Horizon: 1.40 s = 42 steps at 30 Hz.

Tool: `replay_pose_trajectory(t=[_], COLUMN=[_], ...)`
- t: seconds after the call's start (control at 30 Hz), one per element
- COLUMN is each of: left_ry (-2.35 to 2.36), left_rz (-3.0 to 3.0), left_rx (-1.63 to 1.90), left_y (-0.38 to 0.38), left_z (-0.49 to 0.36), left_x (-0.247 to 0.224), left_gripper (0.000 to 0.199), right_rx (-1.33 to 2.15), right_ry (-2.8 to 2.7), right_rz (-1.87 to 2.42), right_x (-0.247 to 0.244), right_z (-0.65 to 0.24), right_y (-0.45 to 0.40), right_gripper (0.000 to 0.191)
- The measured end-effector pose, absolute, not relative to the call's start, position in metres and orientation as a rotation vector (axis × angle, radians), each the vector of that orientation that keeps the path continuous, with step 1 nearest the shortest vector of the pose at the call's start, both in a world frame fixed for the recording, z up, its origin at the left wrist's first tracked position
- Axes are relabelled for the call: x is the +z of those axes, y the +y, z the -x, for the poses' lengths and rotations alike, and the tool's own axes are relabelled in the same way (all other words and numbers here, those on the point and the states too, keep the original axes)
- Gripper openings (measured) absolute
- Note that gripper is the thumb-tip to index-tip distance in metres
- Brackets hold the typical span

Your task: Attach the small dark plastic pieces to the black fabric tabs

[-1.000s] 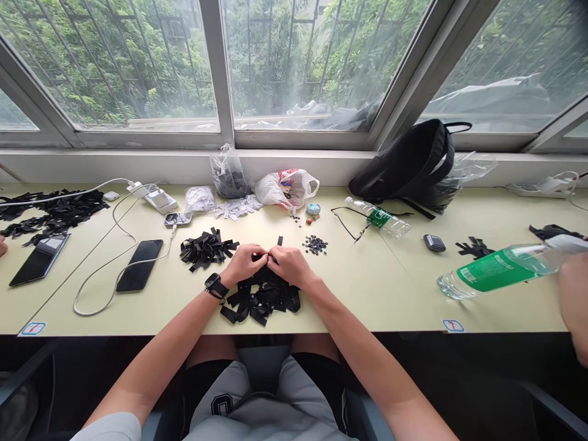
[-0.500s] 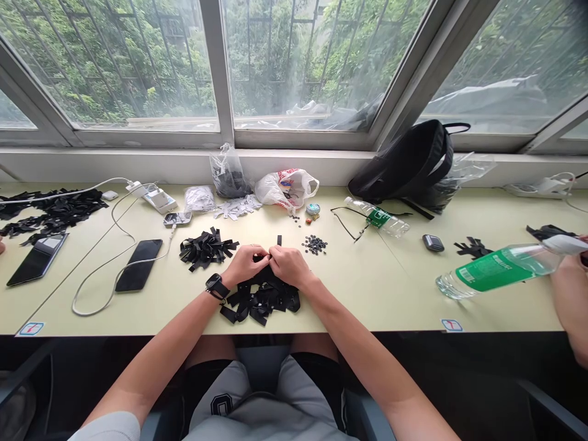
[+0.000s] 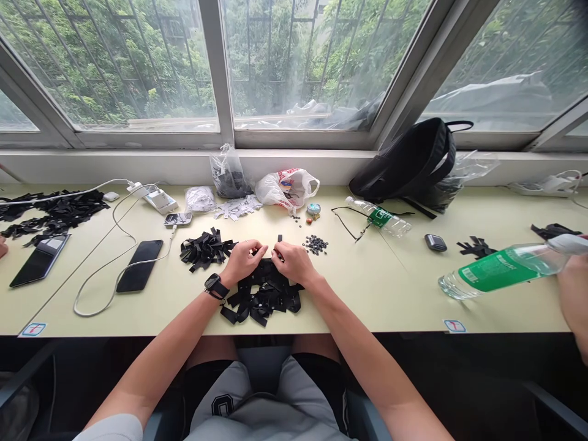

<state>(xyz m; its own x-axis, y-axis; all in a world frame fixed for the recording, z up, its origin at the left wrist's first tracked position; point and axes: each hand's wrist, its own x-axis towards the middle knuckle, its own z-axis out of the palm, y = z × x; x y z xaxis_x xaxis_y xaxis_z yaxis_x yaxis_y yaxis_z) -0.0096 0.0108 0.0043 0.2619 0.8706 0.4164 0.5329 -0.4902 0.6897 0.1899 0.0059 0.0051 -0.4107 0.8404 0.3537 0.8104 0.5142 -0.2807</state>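
Observation:
Just above a heap of black fabric strips (image 3: 266,294), my left hand (image 3: 244,260) and my right hand (image 3: 291,262) stand a small gap apart. The fingers of each hand are pinched together; whatever lies between them is too small to make out. A single black strip (image 3: 280,238) pokes up beyond my right fingertips. Small dark round pieces (image 3: 316,245) lie scattered right of my right hand. Another pile of black strips (image 3: 206,248) rests left of my left hand.
A phone (image 3: 139,266) with a white cable lies at left. Behind are a white plastic bag (image 3: 287,188), glasses (image 3: 356,236) and a small bottle (image 3: 379,215). At right, a large bottle (image 3: 500,268) is tilted beside a person's arm (image 3: 574,300). A black bag (image 3: 404,162) leans by the window.
My hands have moved apart from touching, leaving a small gap between their fingertips. The person's arm at the right edge has shifted.

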Motion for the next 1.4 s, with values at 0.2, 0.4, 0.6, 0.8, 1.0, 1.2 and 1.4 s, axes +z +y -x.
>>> replay_pose_trajectory(t=[0.2, 0.4, 0.6, 0.8, 1.0, 1.2, 1.4], left_ry=[1.711, 2.040, 2.159, 2.179, 2.156, 2.065, 2.020], left_rz=[-2.134, -2.138, -2.183, -2.182, -2.142, -2.130, -2.071], left_rx=[1.198, 1.157, 0.973, 0.938, 0.784, 0.846, 1.155], left_y=[0.013, 0.017, 0.024, 0.028, 0.027, 0.026, 0.024], left_z=[0.019, 0.034, 0.045, 0.051, 0.053, 0.050, 0.045], left_x=[0.010, 0.016, 0.009, 0.002, 0.007, 0.008, 0.012], left_gripper=[0.041, 0.030, 0.028, 0.042, 0.044, 0.037, 0.034], right_rx=[0.163, 0.211, 0.195, 0.114, 0.050, 0.039, 0.073], right_ry=[-2.286, -2.286, -2.283, -2.200, -2.083, -2.012, -1.976], right_rz=[1.311, 1.286, 1.291, 1.411, 1.784, 2.086, 2.209], right_x=[0.005, 0.003, 0.004, 0.010, 0.019, 0.020, 0.018], right_z=[-0.190, -0.189, -0.190, -0.202, -0.226, -0.245, -0.248], right_y=[0.006, 0.006, 0.007, 0.013, 0.021, 0.028, 0.030], right_gripper=[0.018, 0.019, 0.019, 0.025, 0.029, 0.026, 0.024])
